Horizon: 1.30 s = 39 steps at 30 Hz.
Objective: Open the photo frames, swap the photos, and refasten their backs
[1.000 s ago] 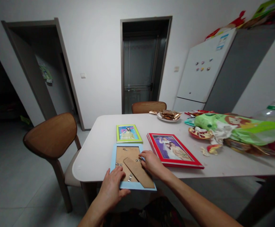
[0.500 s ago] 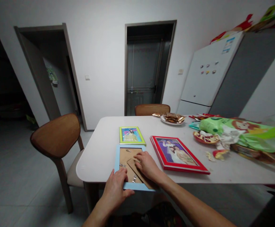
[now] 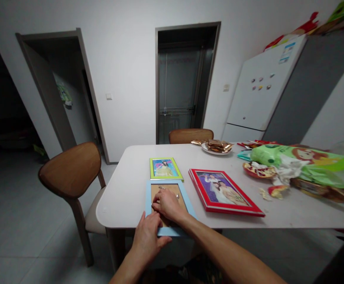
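Observation:
A light blue picture frame [image 3: 190, 205] lies back side up at the table's near edge, its brown backing [image 3: 172, 188] showing with small metal clips. My left hand [image 3: 148, 232] grips the frame's lower left corner, thumb on the near edge. On the backing's left side rests my right hand [image 3: 167, 205], fingers bent together; whatever is under its fingertips is hidden. Just beyond lies a green frame [image 3: 152, 169] with a picture of a figure in a yellow dress. To the right, red frames [image 3: 225, 193] are stacked, a group photo on top.
Farther right on the white table [image 3: 117, 197] are a plate of wrapped snacks [image 3: 217, 147], a cut pomegranate [image 3: 259, 170], crumpled tissue and a green package [image 3: 316, 163]. One wooden chair [image 3: 71, 171] stands at the left, another [image 3: 191, 136] behind the table.
My right hand has moved left across the backing, from its right side to the clips at the left. The raised stand flap is now mostly hidden under my hand and forearm.

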### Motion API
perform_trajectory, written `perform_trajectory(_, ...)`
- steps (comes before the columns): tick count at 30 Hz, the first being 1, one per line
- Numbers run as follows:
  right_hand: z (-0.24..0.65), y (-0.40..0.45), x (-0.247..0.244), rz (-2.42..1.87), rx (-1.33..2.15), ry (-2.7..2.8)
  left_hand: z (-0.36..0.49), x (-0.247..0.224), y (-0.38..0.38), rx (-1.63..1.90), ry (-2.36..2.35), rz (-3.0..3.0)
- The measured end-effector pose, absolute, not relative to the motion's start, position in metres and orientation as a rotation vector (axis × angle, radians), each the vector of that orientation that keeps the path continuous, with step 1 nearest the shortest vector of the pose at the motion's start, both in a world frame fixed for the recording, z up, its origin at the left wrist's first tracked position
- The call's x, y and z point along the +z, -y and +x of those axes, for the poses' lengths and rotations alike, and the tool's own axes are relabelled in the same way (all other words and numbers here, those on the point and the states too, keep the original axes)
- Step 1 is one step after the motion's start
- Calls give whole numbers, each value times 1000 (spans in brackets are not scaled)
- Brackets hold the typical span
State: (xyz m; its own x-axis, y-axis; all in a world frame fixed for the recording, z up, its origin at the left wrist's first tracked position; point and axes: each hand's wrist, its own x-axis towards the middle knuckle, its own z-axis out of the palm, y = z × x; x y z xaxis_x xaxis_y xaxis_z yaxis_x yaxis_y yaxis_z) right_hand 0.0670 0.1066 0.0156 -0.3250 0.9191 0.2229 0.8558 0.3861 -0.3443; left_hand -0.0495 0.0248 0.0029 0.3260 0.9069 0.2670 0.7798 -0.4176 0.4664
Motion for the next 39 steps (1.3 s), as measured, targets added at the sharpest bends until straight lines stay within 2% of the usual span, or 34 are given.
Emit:
perform_trajectory(9,74,-123,7,-1486,179,2229,-49,2,-24,741,-1511,2276)
perform_trajectory(15,80,-139,9,-1765,33,2128,-50,1,-24,709,-1506,2254)
perform_trajectory(21,79,-143,8,-1750,44,2182,-50,1,-24,722,-1497,2231)
perform_trajectory(27,90,-114,16,-1473,164,2220,-52,-11,-26,821,-1472,2205)
perform_trajectory(32,116,-73,17,-1087,476,2516,-53,-23,-29,837,-1445,2196)
perform_trajectory(39,117,-71,11,-1052,465,2571,-53,-19,-30,750,-1466,2182)
